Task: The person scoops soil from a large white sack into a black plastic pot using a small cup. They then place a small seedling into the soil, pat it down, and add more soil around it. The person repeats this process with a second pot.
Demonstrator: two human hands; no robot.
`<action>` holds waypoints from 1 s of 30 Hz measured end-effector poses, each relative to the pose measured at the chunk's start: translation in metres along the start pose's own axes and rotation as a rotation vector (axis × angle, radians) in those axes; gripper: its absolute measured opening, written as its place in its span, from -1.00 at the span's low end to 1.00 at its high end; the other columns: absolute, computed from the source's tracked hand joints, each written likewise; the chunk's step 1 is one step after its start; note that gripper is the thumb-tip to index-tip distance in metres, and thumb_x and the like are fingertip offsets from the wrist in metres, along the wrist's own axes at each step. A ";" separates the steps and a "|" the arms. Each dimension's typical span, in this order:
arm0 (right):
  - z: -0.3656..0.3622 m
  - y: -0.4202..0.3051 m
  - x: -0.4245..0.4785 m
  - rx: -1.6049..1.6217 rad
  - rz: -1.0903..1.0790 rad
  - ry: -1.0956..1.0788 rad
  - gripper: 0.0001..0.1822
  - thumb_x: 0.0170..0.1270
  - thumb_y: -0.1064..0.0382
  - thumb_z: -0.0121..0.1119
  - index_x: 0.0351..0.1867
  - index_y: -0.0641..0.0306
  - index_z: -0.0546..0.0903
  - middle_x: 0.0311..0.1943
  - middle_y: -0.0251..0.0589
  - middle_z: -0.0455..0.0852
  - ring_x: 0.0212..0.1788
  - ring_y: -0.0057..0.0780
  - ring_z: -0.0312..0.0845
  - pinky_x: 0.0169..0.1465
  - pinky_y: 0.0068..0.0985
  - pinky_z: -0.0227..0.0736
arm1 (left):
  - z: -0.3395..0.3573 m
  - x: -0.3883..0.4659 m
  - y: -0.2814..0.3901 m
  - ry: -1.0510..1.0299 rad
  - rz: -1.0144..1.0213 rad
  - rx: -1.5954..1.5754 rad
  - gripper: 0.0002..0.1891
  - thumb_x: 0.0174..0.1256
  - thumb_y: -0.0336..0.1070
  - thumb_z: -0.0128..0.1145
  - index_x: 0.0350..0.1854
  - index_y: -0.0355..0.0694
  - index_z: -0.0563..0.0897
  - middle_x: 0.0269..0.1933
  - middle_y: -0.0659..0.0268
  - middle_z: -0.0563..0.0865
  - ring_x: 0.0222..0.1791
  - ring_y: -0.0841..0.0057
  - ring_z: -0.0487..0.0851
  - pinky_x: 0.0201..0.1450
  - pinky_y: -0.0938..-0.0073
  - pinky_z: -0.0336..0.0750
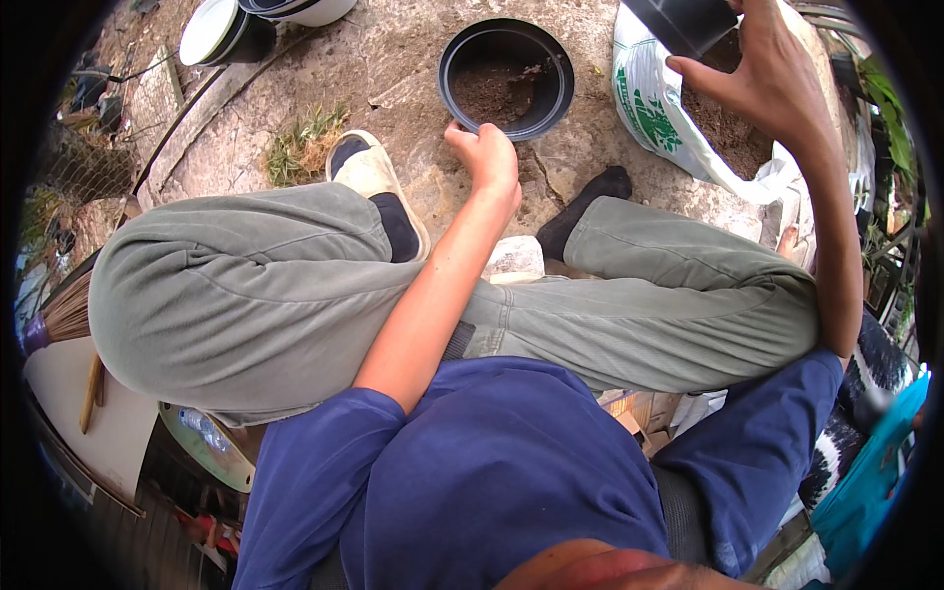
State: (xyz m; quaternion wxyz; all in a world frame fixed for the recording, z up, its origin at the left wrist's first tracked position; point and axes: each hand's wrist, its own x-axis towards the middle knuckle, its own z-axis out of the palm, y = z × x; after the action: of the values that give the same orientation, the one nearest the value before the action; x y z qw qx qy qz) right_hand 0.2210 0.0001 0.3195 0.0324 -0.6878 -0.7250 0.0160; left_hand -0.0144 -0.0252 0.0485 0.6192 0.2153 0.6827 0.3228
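Note:
A round black plastic pot (542, 99) stands on the ground in front of me, with brown soil (490, 92) in its bottom. My left hand (488, 151) grips its near rim between thumb and fingers. At the upper right is a white plastic bag (641, 110) with green print, its mouth wide and brown soil (726, 136) inside. Over that mouth my right hand (774, 81) holds a black plastic container (682, 26), tilted and partly cut off by the top edge. Some of the right fingers are hidden behind it.
White and black pots (228, 33) stand at the upper left. A grass tuft (306, 144) grows beside my slipper (387, 177); my other foot wears only a black sock (590, 203). A broom (66, 313) lies at far left, a chain-link fence (88, 166) beyond.

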 end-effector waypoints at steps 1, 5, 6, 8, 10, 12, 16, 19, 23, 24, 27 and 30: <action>-0.012 0.000 -0.001 -0.125 0.114 -0.024 -0.17 -0.06 -0.09 0.58 0.12 0.29 0.36 0.00 0.15 0.55 0.08 0.03 0.60 0.12 -0.18 0.48 | 0.003 -0.001 -0.001 -0.008 -0.006 0.006 -0.46 0.42 -0.38 -0.13 0.44 -0.16 0.14 0.34 0.08 0.41 0.21 0.36 0.49 0.17 0.13 0.44; -0.022 0.014 -0.009 -0.400 0.146 -0.054 -0.19 0.06 -0.17 0.47 0.21 0.26 0.40 0.02 0.04 0.60 0.04 -0.11 0.64 0.09 -0.23 0.50 | 0.000 -0.003 0.002 0.021 -0.014 -0.022 -0.47 0.41 -0.42 -0.12 0.42 -0.24 0.17 0.31 0.03 0.38 0.22 0.31 0.47 0.24 0.18 0.39; -0.006 0.071 -0.019 -0.429 0.174 -0.089 -0.20 0.14 -0.22 0.40 0.26 0.25 0.41 0.08 0.04 0.62 0.05 -0.11 0.67 0.11 -0.22 0.51 | 0.003 -0.009 0.009 0.005 -0.026 -0.045 -0.47 0.40 -0.45 -0.11 0.42 -0.31 0.18 0.33 -0.04 0.32 0.29 0.22 0.44 0.35 0.17 0.32; 0.004 0.098 -0.022 -0.431 0.306 -0.297 -0.19 0.18 -0.25 0.35 0.26 0.30 0.40 0.17 0.19 0.65 0.19 0.06 0.64 0.18 -0.10 0.49 | 0.003 -0.010 0.010 0.009 -0.025 -0.031 -0.47 0.41 -0.45 -0.11 0.42 -0.31 0.19 0.30 -0.03 0.34 0.25 0.24 0.44 0.32 0.20 0.32; 0.021 0.112 -0.025 -0.364 0.289 -0.323 -0.20 0.17 -0.25 0.37 0.23 0.32 0.41 0.14 0.18 0.66 0.17 0.05 0.64 0.18 -0.12 0.49 | 0.005 -0.004 0.001 0.022 -0.009 0.026 -0.48 0.42 -0.38 -0.13 0.42 -0.17 0.17 0.22 0.15 0.47 0.03 0.46 0.52 0.02 0.27 0.47; 0.048 0.131 -0.036 -0.276 0.244 -0.314 -0.21 0.17 -0.26 0.38 0.19 0.34 0.43 0.12 0.18 0.66 0.16 0.04 0.65 0.18 -0.15 0.50 | 0.008 -0.002 -0.004 0.015 -0.010 0.038 -0.48 0.42 -0.39 -0.13 0.41 -0.18 0.17 0.20 0.14 0.48 0.01 0.47 0.53 -0.01 0.29 0.47; 0.079 0.113 -0.036 -0.029 0.216 -0.410 -0.19 0.16 -0.25 0.38 0.18 0.41 0.44 0.01 0.18 0.67 0.05 -0.03 0.62 0.16 -0.20 0.49 | 0.004 -0.007 0.007 0.029 -0.012 -0.014 -0.49 0.41 -0.46 -0.09 0.40 -0.39 0.22 0.33 -0.13 0.30 0.37 0.09 0.39 0.47 0.14 0.25; 0.077 0.126 -0.038 0.040 0.239 -0.496 -0.23 0.19 -0.21 0.31 0.19 0.43 0.48 -0.06 0.09 0.67 -0.05 -0.09 0.63 0.06 -0.22 0.53 | 0.006 -0.010 0.009 0.021 -0.014 -0.033 -0.49 0.40 -0.46 -0.09 0.40 -0.39 0.23 0.33 -0.13 0.32 0.37 0.09 0.39 0.47 0.13 0.25; 0.061 0.117 -0.031 0.252 0.369 -0.645 -0.32 0.23 -0.15 0.22 0.21 0.37 0.54 -0.08 -0.05 0.68 -0.21 -0.34 0.64 -0.10 -0.37 0.57 | 0.005 -0.010 0.010 0.030 -0.009 -0.042 -0.49 0.40 -0.47 -0.08 0.39 -0.40 0.24 0.32 -0.12 0.33 0.35 0.11 0.43 0.45 0.15 0.27; 0.057 0.119 -0.030 0.290 0.393 -0.648 -0.33 0.24 -0.14 0.20 0.22 0.33 0.54 -0.09 -0.09 0.67 -0.24 -0.41 0.63 -0.12 -0.41 0.57 | 0.005 -0.008 0.007 0.030 0.001 -0.056 -0.50 0.40 -0.48 -0.08 0.38 -0.41 0.25 0.32 -0.12 0.34 0.34 0.12 0.44 0.45 0.15 0.28; 0.049 0.130 -0.033 0.384 0.458 -0.628 -0.36 0.26 -0.11 0.16 0.26 0.25 0.55 -0.11 -0.20 0.66 -0.30 -0.55 0.60 -0.16 -0.50 0.56 | 0.005 -0.002 0.001 0.045 0.030 -0.013 -0.50 0.40 -0.43 -0.09 0.38 -0.26 0.22 0.21 0.07 0.44 0.06 0.38 0.50 0.08 0.27 0.42; 0.041 0.145 -0.039 0.424 0.516 -0.558 -0.37 0.30 -0.13 0.14 0.30 0.18 0.54 -0.15 -0.33 0.61 -0.27 -0.59 0.58 -0.17 -0.51 0.56 | 0.007 -0.005 0.003 0.048 0.014 -0.050 -0.50 0.39 -0.46 -0.08 0.37 -0.35 0.24 0.25 -0.02 0.42 0.18 0.26 0.50 0.25 0.23 0.37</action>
State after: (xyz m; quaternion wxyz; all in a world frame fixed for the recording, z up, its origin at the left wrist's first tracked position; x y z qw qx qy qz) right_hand 0.3647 -0.0300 0.2681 -0.0293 -0.7939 -0.4909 0.3576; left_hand -0.0071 -0.0254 0.0544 0.6056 0.1968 0.6876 0.3489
